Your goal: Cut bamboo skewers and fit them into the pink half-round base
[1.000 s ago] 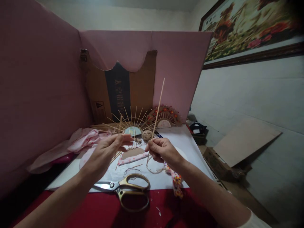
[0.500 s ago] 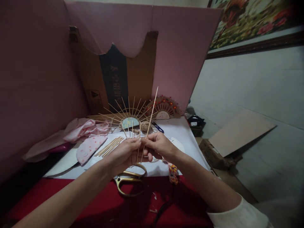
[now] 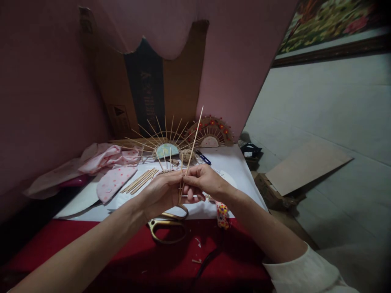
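Note:
A long bamboo skewer (image 3: 195, 136) slants upward from the pinched fingers of my right hand (image 3: 206, 181). My left hand (image 3: 166, 187) is closed beside it, thumb and fingertips touching the right fingers. Several shorter thin sticks (image 3: 165, 158) rise fanwise from behind my left hand, which seems to hold their base; that base is mostly hidden. Another stick passes between the two hands, and its lower end shows below, beside the skewer's. Gold-handled scissors (image 3: 167, 232) lie just under my hands, blades hidden beneath the left one.
Loose sticks (image 3: 139, 181) and dotted pink fabric (image 3: 116, 183) lie left. Behind are a stick fan with a green half-disc (image 3: 167, 150), a twine ball (image 3: 187, 155), blue snips (image 3: 203, 157) and a decorated fan (image 3: 210, 132). A flower-patterned object (image 3: 222, 215) lies right, near a dark cord (image 3: 207, 262).
The view has dipped slightly, so the scene sits higher. The skewer's lower end has come closer to the other stick between my hands. Both hands keep their grip.

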Demonstrator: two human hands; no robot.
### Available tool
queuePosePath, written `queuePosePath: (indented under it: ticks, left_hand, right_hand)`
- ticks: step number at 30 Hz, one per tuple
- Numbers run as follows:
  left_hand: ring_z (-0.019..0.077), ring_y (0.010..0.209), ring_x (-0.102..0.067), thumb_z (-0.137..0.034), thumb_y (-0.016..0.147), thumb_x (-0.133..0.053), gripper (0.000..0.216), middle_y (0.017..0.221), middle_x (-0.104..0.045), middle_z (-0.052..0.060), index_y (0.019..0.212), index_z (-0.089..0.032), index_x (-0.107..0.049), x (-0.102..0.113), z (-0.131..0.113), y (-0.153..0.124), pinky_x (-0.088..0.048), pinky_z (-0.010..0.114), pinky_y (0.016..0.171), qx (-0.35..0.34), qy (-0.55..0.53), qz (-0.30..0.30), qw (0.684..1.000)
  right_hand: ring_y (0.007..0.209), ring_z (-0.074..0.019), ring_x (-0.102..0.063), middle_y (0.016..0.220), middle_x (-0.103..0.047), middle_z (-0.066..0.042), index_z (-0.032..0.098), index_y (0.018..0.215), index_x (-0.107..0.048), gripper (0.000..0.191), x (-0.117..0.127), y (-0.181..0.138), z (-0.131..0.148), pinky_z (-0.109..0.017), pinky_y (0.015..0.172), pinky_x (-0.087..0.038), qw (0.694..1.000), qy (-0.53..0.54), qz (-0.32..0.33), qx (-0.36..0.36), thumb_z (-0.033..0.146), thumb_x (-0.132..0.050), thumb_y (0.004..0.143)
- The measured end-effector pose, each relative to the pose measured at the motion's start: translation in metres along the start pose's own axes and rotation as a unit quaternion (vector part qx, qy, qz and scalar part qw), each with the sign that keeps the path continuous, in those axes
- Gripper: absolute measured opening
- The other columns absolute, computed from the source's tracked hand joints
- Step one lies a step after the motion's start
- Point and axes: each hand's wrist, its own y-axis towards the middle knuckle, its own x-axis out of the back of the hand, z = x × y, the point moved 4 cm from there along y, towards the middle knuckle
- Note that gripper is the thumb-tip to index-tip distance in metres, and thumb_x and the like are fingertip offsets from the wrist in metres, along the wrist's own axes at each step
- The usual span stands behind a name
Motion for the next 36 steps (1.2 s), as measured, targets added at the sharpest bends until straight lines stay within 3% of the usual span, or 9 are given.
queuePosePath:
  ticks: [11, 16, 21, 24, 27, 32, 36]
  left_hand:
    - [0.0221, 0.069, -0.064, -0.026, 0.088, -0.045, 0.021, 0.066, -0.063, 0.01, 0.087, -0.01, -0.059, 0.008, 0.007, 0.002, -0.047, 0.045, 0.08, -0.003, -0.023, 0.031, 0.999]
    - [0.0207, 0.068, -0.064, -0.026, 0.09, -0.04, 0.023, 0.069, -0.064, 0.01, 0.097, -0.012, -0.057, 0.005, 0.007, 0.003, -0.048, 0.042, 0.078, -0.01, -0.034, 0.051, 0.998]
    - [0.0192, 0.069, -0.063, -0.023, 0.088, -0.042, 0.022, 0.068, -0.065, 0.01, 0.093, -0.011, -0.059, 0.004, 0.009, 0.006, -0.048, 0.041, 0.079, -0.005, -0.036, 0.049, 0.998]
    - [0.0183, 0.066, -0.063, -0.02, 0.084, -0.046, 0.021, 0.071, -0.065, 0.009, 0.099, -0.011, -0.059, 0.007, 0.008, 0.008, -0.048, 0.038, 0.075, -0.004, -0.018, 0.044, 0.999]
    - [0.0163, 0.058, -0.061, -0.021, 0.08, -0.056, 0.028, 0.076, -0.065, 0.007, 0.108, -0.014, -0.058, 0.013, -0.002, 0.01, -0.048, 0.033, 0.063, -0.045, 0.027, 0.006, 0.999]
    - [0.0165, 0.055, -0.06, -0.027, 0.074, -0.067, 0.018, 0.065, -0.065, 0.007, 0.081, -0.01, -0.065, 0.017, -0.016, 0.013, -0.045, 0.029, 0.057, -0.1, 0.123, -0.052, 0.986]
    - [0.013, 0.054, -0.056, -0.032, 0.074, -0.067, 0.023, 0.06, -0.063, 0.005, 0.065, -0.011, -0.063, 0.022, -0.027, 0.012, -0.042, 0.025, 0.056, -0.144, 0.214, -0.105, 0.96]
  right_hand:
    - [0.029, -0.0065, -0.049, 0.044, -0.062, 0.0, 0.012, 0.062, -0.056, 0.017, 0.001, 0.003, -0.006, -0.013, 0.028, -0.037, 1.0, 0.002, 0.013, -0.004, 0.021, -0.058, 0.076]
    - [0.03, -0.0072, -0.05, 0.044, -0.062, 0.0, 0.011, 0.063, -0.057, 0.017, 0.003, 0.002, -0.005, -0.015, 0.03, -0.04, 0.999, 0.017, 0.034, -0.012, 0.023, -0.058, 0.075]
    - [0.029, -0.0055, -0.048, 0.042, -0.06, 0.001, 0.011, 0.062, -0.058, 0.019, 0.005, -0.001, -0.001, -0.013, 0.03, -0.038, 0.999, -0.022, 0.025, -0.025, 0.019, -0.054, 0.079]
    - [0.029, -0.0044, -0.047, 0.043, -0.059, 0.002, 0.011, 0.061, -0.058, 0.019, 0.005, -0.002, 0.003, -0.013, 0.03, -0.037, 0.998, -0.04, 0.029, -0.027, 0.015, -0.053, 0.078]
    - [0.032, -0.0049, -0.05, 0.047, -0.06, 0.003, 0.012, 0.063, -0.059, 0.015, 0.001, -0.004, 0.006, -0.012, 0.029, -0.036, 0.996, -0.062, 0.047, -0.035, 0.011, -0.052, 0.076]
    - [0.033, -0.005, -0.048, 0.046, -0.056, 0.003, 0.012, 0.056, -0.057, 0.02, -0.001, -0.004, 0.002, -0.014, 0.028, -0.03, 0.987, -0.146, 0.05, -0.054, 0.012, -0.052, 0.075]
    - [0.041, -0.0041, -0.046, 0.049, -0.053, 0.005, 0.013, 0.062, -0.06, 0.012, 0.003, 0.002, -0.003, -0.014, 0.036, -0.032, 0.987, -0.161, 0.002, -0.004, 0.015, -0.056, 0.074]
